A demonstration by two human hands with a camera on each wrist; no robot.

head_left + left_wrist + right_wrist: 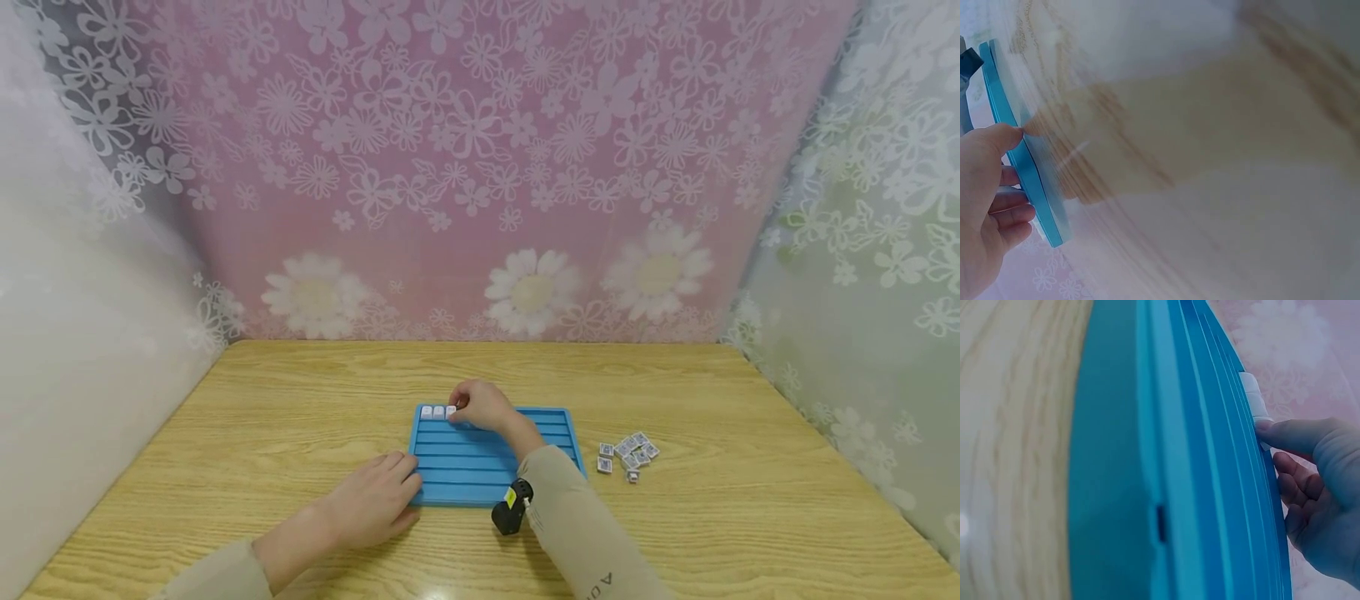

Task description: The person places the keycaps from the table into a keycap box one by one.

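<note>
Blue plastic tray (480, 467) with horizontal grooves is lying flat on the wooden table (300, 400), slightly below the centre of the head view. The left hand (375, 500) is resting at the tray's lower left corner, fingers fairly straight and laid against the edge; in the left wrist view the thumb (1004, 134) is pressing on the tray's rim (1022, 162). The right hand (480, 404) is reaching across to the tray's top groove, fingers curled over the end of a short row of white tiles (437, 412) seated at the upper left of the tray. In the right wrist view a fingertip (1272, 431) is touching the nearest white tile (1254, 397); whether it is pinching it cannot be told. The two hands are working well apart. A loose cluster of small tiles (628, 454) is lying on the table just right of the tray.
</note>
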